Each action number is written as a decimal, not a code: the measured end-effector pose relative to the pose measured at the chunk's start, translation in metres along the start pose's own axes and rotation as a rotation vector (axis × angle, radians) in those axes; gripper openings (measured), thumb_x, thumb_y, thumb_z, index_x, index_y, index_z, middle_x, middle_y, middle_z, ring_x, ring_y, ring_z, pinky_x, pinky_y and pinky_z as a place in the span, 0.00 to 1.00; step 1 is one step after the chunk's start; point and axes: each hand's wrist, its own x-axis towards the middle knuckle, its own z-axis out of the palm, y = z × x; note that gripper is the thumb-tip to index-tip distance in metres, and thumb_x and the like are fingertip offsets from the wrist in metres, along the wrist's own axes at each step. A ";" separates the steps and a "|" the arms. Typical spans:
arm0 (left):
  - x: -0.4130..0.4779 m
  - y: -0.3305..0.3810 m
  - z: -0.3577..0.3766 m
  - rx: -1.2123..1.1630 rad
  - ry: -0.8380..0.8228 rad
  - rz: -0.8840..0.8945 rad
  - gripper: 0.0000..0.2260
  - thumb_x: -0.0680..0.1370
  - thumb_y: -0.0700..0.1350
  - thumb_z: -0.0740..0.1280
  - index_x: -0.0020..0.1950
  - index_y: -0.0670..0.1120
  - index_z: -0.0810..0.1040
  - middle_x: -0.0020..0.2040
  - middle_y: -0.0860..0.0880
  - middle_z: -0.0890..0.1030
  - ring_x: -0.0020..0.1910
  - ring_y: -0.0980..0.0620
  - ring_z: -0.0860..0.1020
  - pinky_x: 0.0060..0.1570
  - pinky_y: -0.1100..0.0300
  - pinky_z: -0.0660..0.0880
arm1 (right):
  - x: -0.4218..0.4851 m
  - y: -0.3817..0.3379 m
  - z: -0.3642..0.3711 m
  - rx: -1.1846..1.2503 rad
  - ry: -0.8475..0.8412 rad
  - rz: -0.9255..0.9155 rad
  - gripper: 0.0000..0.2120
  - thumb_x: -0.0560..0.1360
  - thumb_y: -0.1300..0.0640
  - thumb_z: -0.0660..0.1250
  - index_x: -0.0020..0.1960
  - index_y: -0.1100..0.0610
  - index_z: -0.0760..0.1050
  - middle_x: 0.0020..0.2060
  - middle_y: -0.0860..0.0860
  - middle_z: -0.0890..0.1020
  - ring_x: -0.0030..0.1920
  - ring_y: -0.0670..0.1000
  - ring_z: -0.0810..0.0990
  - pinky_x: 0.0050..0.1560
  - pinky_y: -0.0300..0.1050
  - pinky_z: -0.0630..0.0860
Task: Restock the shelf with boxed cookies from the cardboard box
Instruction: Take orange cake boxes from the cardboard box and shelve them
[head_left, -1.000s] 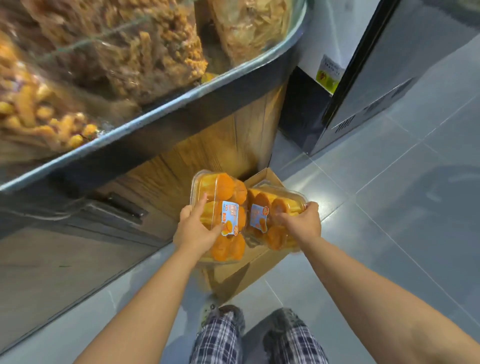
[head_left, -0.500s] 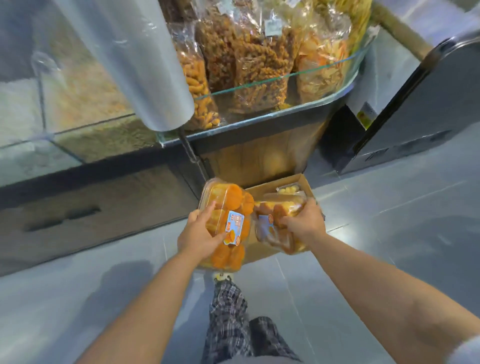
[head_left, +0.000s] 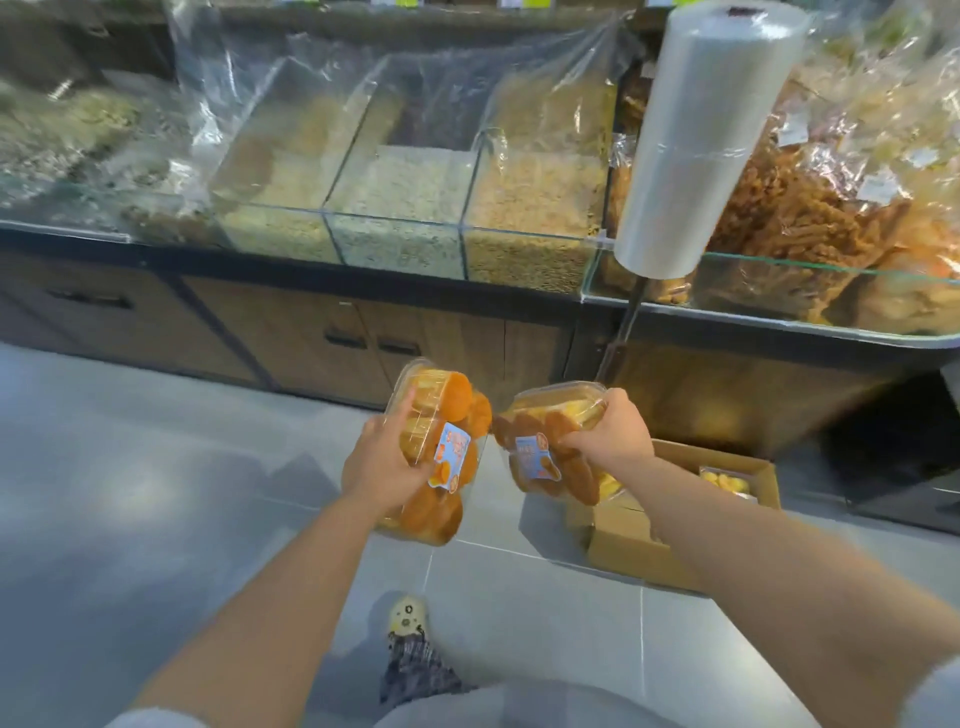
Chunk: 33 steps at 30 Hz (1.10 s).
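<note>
My left hand (head_left: 382, 460) grips a clear plastic box of orange cookies (head_left: 441, 452) with a blue label, held upright above the floor. My right hand (head_left: 610, 434) grips a second clear cookie box (head_left: 540, 457) from its top right edge, tilted beside the first; the two boxes nearly touch. The open cardboard box (head_left: 727, 467) stands on the floor below and right of my right arm, with another cookie box (head_left: 724, 480) inside. Both held boxes are lifted clear of the cardboard box.
A glass-fronted shelf (head_left: 415, 228) of bulk snack bins runs across the back over wooden cabinets (head_left: 363, 332). A roll of plastic bags (head_left: 691, 140) stands on a pole at the right, beside bagged fried snacks (head_left: 831, 208). Grey tiled floor (head_left: 130, 493) lies to the left.
I have risen and turned left: the cardboard box now lies lower right, and both cookie boxes have come up and away from it. The bulk bins have come into view.
</note>
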 end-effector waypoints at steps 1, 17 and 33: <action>0.005 -0.011 -0.011 -0.023 0.020 -0.024 0.41 0.71 0.56 0.72 0.75 0.60 0.49 0.69 0.46 0.66 0.65 0.44 0.71 0.59 0.48 0.73 | 0.002 -0.015 0.008 -0.007 -0.001 -0.021 0.33 0.67 0.49 0.77 0.65 0.51 0.64 0.53 0.48 0.74 0.52 0.48 0.74 0.54 0.47 0.78; 0.146 -0.108 -0.207 -0.204 0.386 0.107 0.31 0.73 0.54 0.70 0.73 0.63 0.60 0.64 0.48 0.66 0.58 0.48 0.74 0.54 0.51 0.74 | 0.044 -0.235 0.087 0.304 0.247 -0.135 0.36 0.64 0.53 0.79 0.67 0.54 0.65 0.58 0.51 0.74 0.59 0.53 0.74 0.56 0.47 0.71; 0.352 -0.020 -0.315 -0.326 0.517 0.265 0.33 0.71 0.54 0.72 0.71 0.67 0.60 0.69 0.47 0.66 0.57 0.50 0.73 0.59 0.49 0.71 | 0.219 -0.392 0.026 0.639 0.381 -0.315 0.40 0.65 0.52 0.79 0.71 0.53 0.62 0.57 0.47 0.72 0.58 0.49 0.72 0.59 0.44 0.72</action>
